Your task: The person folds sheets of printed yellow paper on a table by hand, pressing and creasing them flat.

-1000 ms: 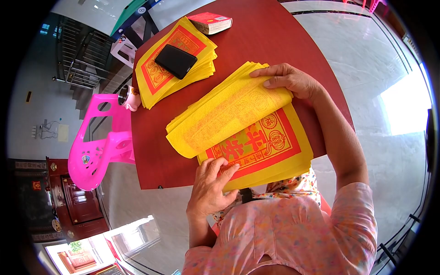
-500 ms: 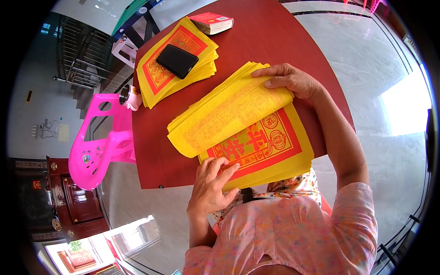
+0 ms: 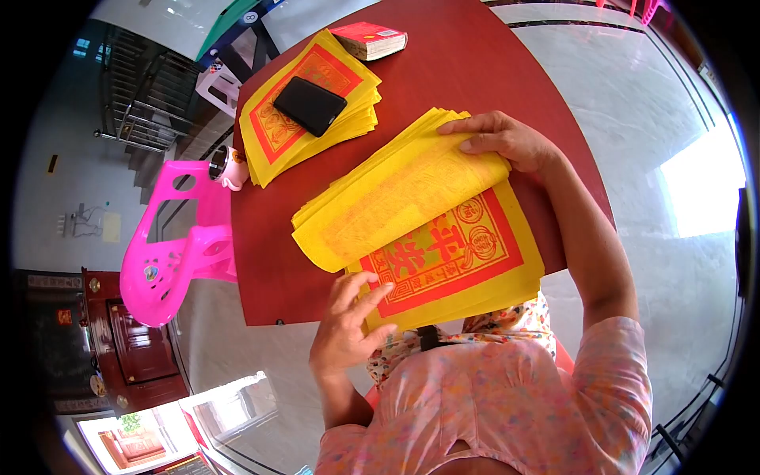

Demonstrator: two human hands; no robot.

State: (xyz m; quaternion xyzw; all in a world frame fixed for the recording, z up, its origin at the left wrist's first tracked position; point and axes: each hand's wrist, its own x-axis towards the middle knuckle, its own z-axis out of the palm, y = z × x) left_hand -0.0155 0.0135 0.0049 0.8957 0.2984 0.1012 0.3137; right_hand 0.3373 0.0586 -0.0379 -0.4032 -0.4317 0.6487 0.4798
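Observation:
A stack of yellow paper sheets with red-and-gold printed panels (image 3: 443, 257) lies at the near edge of the table. Its upper sheets are turned back, showing a plain yellow underside with faint print (image 3: 396, 202). At the far right end of this fold, my right hand (image 3: 507, 141) grips the turned-back sheets between thumb and fingers. My left hand (image 3: 348, 321) is at the near left corner of the stack, fingers apart and slightly bent, with nothing visible in it. Whether its fingertips touch the paper I cannot tell.
On the red table (image 3: 459, 55), a black phone (image 3: 309, 106) rests on a second stack of yellow sheets (image 3: 277, 150). Behind it lies a thick red-covered block (image 3: 370, 39). A pink cup (image 3: 231, 169) is by the left edge, beside a pink plastic chair (image 3: 178, 245).
My left hand has drawn back left and slightly down, uncovering more of the printed panel. My right hand keeps its grip on the folded sheets.

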